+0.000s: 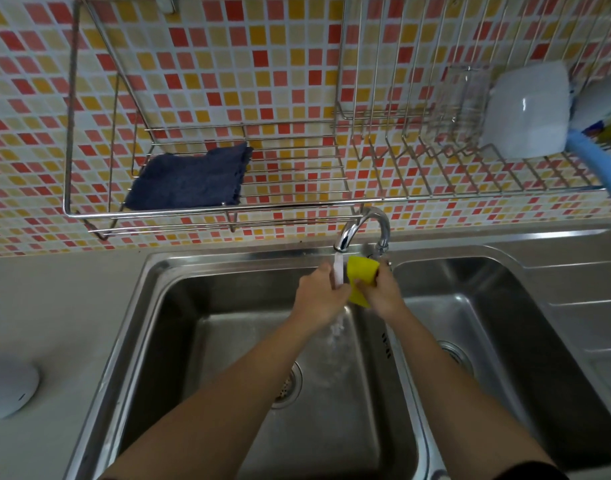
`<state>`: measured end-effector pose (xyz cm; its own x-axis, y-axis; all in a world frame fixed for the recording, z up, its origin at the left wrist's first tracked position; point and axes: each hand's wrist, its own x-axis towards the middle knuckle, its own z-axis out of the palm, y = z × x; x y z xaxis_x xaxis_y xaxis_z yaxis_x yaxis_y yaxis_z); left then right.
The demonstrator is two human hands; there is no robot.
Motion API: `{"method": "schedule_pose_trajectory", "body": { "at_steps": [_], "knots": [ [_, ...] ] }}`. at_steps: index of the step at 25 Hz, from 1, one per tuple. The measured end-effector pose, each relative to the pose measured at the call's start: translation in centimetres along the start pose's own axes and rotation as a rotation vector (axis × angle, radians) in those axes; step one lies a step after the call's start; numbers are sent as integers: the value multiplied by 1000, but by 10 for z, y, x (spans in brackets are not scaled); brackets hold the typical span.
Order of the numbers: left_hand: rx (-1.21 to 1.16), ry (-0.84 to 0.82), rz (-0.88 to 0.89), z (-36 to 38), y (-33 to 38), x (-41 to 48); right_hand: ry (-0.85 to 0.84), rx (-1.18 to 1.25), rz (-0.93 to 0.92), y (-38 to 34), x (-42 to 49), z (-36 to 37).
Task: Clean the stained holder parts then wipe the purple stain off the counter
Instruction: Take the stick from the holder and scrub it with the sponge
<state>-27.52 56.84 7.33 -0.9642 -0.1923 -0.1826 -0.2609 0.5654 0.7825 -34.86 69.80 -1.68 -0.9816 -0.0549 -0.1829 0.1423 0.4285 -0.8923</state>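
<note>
Two bare hands met under the curved chrome faucet (364, 223), above the left basin (179, 306) of a double stainless-steel sink. The left hand (319, 294) had its fingers curled round a small, flat white holder part (338, 271), keeping it upright right below the spout. A thin stream of water (337, 327) ran down past that hand into the basin. The right hand (382, 294) clutched a rectangular yellow sponge (361, 271), with the fingers wrapped over its lower half and the sponge just beside the white part. Whether sponge and part touched could not be told. On the grey counter (54, 306) to the left sat a rounded white plastic object (9, 389), well apart from the sink. A folded dark blue cloth (189, 180) lay on the wall-mounted wire rack (68, 133), and an upturned white bowl (529, 112) stood in the rack's right section.
</note>
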Motion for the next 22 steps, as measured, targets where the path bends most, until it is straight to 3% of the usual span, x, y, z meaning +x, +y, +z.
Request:
{"method": "schedule_pose_trajectory", "body": {
  "at_steps": [5,18,22],
  "knots": [
    [33,9,48,-1,-2,-3,9,-7,89,-4,0,-18],
    [16,64,-82,-16,-85,-63,-314,596,211,-2,-79,31],
    [38,80,-90,-24,-96,-72,-293,460,142,-19,-95,37]
  ]
}}
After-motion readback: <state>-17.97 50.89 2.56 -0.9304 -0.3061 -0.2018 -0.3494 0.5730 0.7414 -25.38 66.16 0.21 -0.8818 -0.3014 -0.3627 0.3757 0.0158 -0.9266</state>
